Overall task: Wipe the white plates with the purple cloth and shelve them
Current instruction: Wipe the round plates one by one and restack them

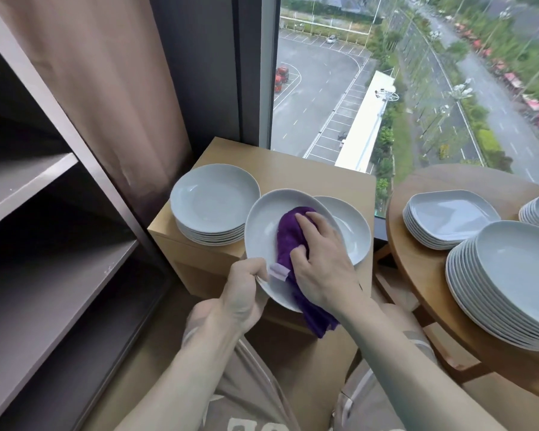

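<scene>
- While tilted above the small counter [299, 169], white plate [262, 234] gripped at its near rim by left hand [243, 293], fingers curled around the edge.
- Right hand [318, 253] pressing purple cloth [290, 234] flat into the plate's bowl, fingers lightly curled over it; cloth tail hanging below the wrist.
- Beyond left hand: stack of plates [213, 206].
- Behind right hand: single plate [352, 231], possibly topping a stack, partly hidden.
- Far left of both hands: dark shelves [28, 181].
</scene>
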Motion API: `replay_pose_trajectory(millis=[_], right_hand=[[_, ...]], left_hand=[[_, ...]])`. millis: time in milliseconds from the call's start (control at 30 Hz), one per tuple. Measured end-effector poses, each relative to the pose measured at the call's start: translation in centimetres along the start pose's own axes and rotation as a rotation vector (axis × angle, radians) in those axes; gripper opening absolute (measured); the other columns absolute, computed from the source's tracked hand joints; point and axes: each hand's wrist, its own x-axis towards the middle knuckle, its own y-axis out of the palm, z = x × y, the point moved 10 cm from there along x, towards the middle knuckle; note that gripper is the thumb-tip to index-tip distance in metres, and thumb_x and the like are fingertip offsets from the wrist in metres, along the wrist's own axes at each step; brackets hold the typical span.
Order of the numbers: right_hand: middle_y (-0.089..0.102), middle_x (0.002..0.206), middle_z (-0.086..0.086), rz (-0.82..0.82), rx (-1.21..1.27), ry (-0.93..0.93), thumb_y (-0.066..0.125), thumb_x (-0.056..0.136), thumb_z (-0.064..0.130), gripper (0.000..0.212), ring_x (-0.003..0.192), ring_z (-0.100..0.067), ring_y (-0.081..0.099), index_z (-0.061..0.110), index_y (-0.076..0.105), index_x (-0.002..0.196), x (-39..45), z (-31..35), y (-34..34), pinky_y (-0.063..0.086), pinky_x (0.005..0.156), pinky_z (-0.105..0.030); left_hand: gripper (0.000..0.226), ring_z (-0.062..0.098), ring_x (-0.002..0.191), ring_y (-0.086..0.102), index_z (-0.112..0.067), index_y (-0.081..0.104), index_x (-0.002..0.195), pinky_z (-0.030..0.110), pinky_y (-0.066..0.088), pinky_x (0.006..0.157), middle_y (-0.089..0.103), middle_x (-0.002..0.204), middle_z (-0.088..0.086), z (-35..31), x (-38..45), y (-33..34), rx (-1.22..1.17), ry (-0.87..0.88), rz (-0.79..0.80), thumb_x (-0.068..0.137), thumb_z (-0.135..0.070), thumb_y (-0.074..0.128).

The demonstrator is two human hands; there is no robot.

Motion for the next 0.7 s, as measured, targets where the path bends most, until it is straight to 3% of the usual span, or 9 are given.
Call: replay_pose_trajectory(millis=[67,100,133,200,367,467,533,633,700], right_hand=[[0.029,0.162,0.002,-0.051,0.04,0.037,0.038,0.097,0.035,0.061,0.147,-0.021,0.026,0.019,0.037,0.156,0.7,-0.2,-0.4,0.024,0.124,-0.038],[0.032,0.161,0.002,-0.073,0.053,0.034,0.038,0.096,0.039,0.062,0.146,-0.021,0.028,0.019,0.038,0.155,0.9,-0.2,-0.5,0.025,0.123,-0.037],[0.034,0.159,0.001,-0.088,0.066,0.017,0.04,0.097,0.042,0.062,0.145,-0.02,0.03,0.019,0.039,0.154,1.0,0.2,-0.4,0.026,0.122,-0.037],[0.036,0.158,0.003,-0.086,0.109,-0.04,0.043,0.098,0.044,0.061,0.145,-0.017,0.032,0.019,0.039,0.154,0.8,1.2,0.2,0.029,0.122,-0.038],[0.045,0.154,0.011,0.012,0.16,-0.221,0.051,0.095,0.034,0.057,0.143,-0.006,0.037,0.023,0.048,0.151,-0.3,4.9,2.0,0.035,0.118,-0.033],[0.051,0.148,0.016,0.101,0.115,-0.306,0.055,0.092,0.025,0.053,0.136,-0.004,0.042,0.029,0.055,0.145,-1.0,6.5,2.2,0.035,0.114,-0.024],[0.056,0.139,0.02,0.172,0.023,-0.368,0.056,0.087,0.024,0.05,0.121,-0.008,0.048,0.031,0.06,0.137,-1.9,7.4,2.6,0.039,0.104,-0.02],[0.06,0.122,0.02,0.22,-0.144,-0.392,0.056,0.083,0.027,0.041,0.102,-0.012,0.047,0.032,0.065,0.122,-3.2,7.4,3.1,0.041,0.088,-0.022],[0.061,0.115,0.017,0.214,-0.212,-0.356,0.056,0.083,0.028,0.034,0.097,-0.014,0.046,0.031,0.066,0.115,-3.2,6.3,3.0,0.039,0.082,-0.024]], left_hand=[[0.054,0.042,0.111,0.062,0.005,0.071,0.113,0.046,0.046,0.103,0.068,0.119,0.024,-0.3,-0.5,0.9,0.046,0.019,0.038,0.062,-0.01,0.069],[0.05,0.039,0.119,0.064,0.001,0.07,0.123,0.047,0.046,0.108,0.068,0.127,0.023,-0.3,-0.7,1.4,0.052,0.01,0.064,0.077,-0.019,0.074],[0.049,0.035,0.126,0.063,-0.005,0.065,0.134,0.048,0.045,0.111,0.067,0.134,0.02,-0.1,-0.9,1.9,0.058,-0.01,0.093,0.092,-0.03,0.067],[0.054,0.033,0.134,0.059,-0.012,0.056,0.146,0.051,0.043,0.116,0.063,0.143,0.018,0.2,-1.0,2.3,0.055,-0.043,0.114,0.104,-0.045,0.05],[0.064,0.025,0.132,0.061,-0.02,0.058,0.145,0.047,0.043,0.116,0.065,0.142,0.009,-0.6,-0.9,0.8,-0.054,-0.008,-0.028,0.1,-0.064,0.045],[0.069,0.03,0.118,0.07,-0.011,0.067,0.132,0.046,0.056,0.1,0.072,0.128,0.015,-1.8,-0.9,-0.2,-0.079,0.0,-0.088,0.099,-0.068,0.045],[0.074,0.032,0.108,0.074,-0.006,0.073,0.12,0.045,0.06,0.091,0.074,0.117,0.019,-2.8,-0.7,-1.2,-0.074,0.019,-0.113,0.099,-0.069,0.042],[0.071,0.039,0.12,0.067,-0.01,0.067,0.133,0.056,0.049,0.108,0.068,0.132,0.022,-4.8,-0.2,-2.4,-0.121,0.1,-0.118,0.101,-0.068,0.039],[0.066,0.041,0.121,0.066,-0.016,0.065,0.135,0.058,0.05,0.107,0.067,0.133,0.021,-5.9,-0.1,-3.0,-0.12,0.162,-0.123,0.104,-0.065,0.035]])
